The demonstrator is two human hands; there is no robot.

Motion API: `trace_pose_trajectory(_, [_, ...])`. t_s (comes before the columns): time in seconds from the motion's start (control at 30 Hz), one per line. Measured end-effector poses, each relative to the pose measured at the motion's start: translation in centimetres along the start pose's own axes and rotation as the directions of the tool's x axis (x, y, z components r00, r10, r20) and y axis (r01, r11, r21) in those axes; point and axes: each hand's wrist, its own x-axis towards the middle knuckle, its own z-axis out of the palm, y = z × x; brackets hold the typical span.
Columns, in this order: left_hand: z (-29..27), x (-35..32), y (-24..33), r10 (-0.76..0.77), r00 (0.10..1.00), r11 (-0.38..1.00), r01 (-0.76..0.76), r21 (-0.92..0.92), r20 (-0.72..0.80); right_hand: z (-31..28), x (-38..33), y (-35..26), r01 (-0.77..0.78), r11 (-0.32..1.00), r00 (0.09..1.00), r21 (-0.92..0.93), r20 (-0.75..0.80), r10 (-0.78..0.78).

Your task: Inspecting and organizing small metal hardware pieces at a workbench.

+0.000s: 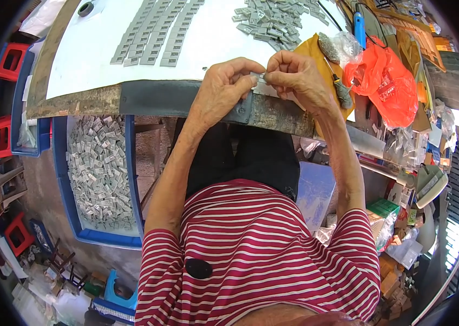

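Note:
Over the table's front edge, my left hand (223,91) and my right hand (301,81) meet with thumbs and forefingers pinched together. Between the fingertips shows a small grey piece (262,79), mostly covered, so its exact kind is unclear. Both hands appear to grip it. Beyond them, flat grey rectangular pieces lie in long neat rows (170,35) on the white sheet (93,54). A loose pile of similar grey pieces (270,24) is heaped farther right.
Below the table at left stands a blue tray (62,163) full of similar pieces. A black ring-shaped roll (85,9) sits at the far left. Right of my hands are a yellow envelope (312,50), a red plastic bag (387,81) and a blue-handled tool (359,30).

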Motion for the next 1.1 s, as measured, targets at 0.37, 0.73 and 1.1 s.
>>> trace_pose_trajectory(0.37, [-0.1, 0.1, 0.0, -0.019, 1.000, 0.992, 0.020, -0.122, 0.005, 0.9, -0.1, 0.3, 0.025, 0.996, 1.000, 0.086, -0.015, -0.024])
trace_pose_trajectory(0.73, [-0.5, 0.2, -0.1, 0.000, 1.000, 0.989, 0.001, -0.148, 0.009, 1.3, -0.1, 0.9, 0.091, 0.990, 0.994, 0.105, -0.069, -0.084])
trace_pose_trajectory(1.1, [-0.6, 0.1, -0.1, -0.006, 1.000, 0.978, 0.009, -0.209, 0.015, 1.1, -0.1, 0.8, 0.023, 0.958, 1.000, 0.285, 0.008, -0.027])
